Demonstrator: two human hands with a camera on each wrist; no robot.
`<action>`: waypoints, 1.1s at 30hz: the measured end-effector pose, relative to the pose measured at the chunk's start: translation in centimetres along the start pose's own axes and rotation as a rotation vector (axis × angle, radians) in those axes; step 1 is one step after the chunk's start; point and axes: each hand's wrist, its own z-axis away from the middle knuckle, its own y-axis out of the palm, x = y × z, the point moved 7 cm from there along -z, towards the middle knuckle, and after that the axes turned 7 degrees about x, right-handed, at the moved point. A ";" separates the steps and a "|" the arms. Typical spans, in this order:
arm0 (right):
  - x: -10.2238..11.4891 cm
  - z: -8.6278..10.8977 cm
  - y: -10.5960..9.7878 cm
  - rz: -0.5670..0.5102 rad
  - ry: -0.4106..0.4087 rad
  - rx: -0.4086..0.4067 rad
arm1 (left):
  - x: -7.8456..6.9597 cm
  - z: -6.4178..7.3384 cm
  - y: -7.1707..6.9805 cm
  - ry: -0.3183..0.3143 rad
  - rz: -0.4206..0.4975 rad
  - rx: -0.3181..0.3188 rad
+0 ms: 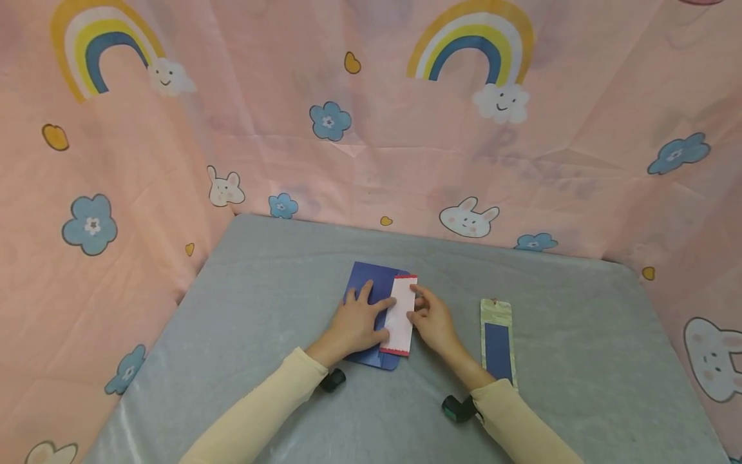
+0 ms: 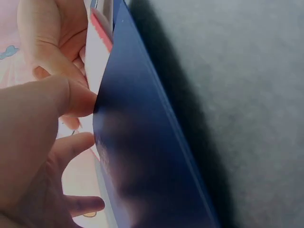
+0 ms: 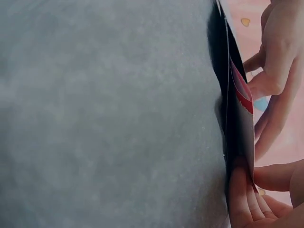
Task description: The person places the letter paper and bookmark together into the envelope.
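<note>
A dark blue folder (image 1: 379, 276) lies on the table, with a white paper strip (image 1: 400, 316) with red ends along its right side. My left hand (image 1: 355, 324) rests on the folder with fingers spread, thumb and index finger touching the strip's left edge. From the other side my right hand (image 1: 435, 325) pinches the strip's right edge. The right wrist view shows the right thumb (image 3: 275, 176) on the strip's outer face and fingers tucked behind it. One red end (image 3: 243, 97) bows open there like a sleeve. In the left wrist view the blue folder (image 2: 137, 123) stands edge-on beside the left thumb.
To the right of my right forearm lies a long greenish strip (image 1: 495, 314) with a dark blue panel (image 1: 497, 351). A grey cloth (image 1: 278, 277) covers the table. Behind and at both sides hangs a pink curtain (image 1: 394, 174) printed with rainbows, flowers and rabbits.
</note>
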 end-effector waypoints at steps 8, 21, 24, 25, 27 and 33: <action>-0.1 0.0 0.0 0.003 0.001 0.003 | 0.1 -0.3 0.1 0.002 0.018 0.007; -0.2 0.1 0.0 0.008 0.015 -0.003 | 0.2 -0.2 -0.4 0.008 0.042 -0.048; -0.3 0.1 0.0 0.003 0.019 -0.005 | 0.1 -0.3 -0.2 0.004 0.008 -0.019; -0.3 0.1 -0.1 0.003 0.020 -0.005 | 0.0 -0.3 -0.2 0.003 -0.007 -0.009; -0.3 0.1 -0.1 0.005 0.018 -0.007 | 0.0 -0.3 -0.2 0.000 -0.005 -0.002; -0.3 0.0 -0.1 0.006 0.009 0.003 | 0.1 -0.2 -0.1 -0.005 0.046 -0.005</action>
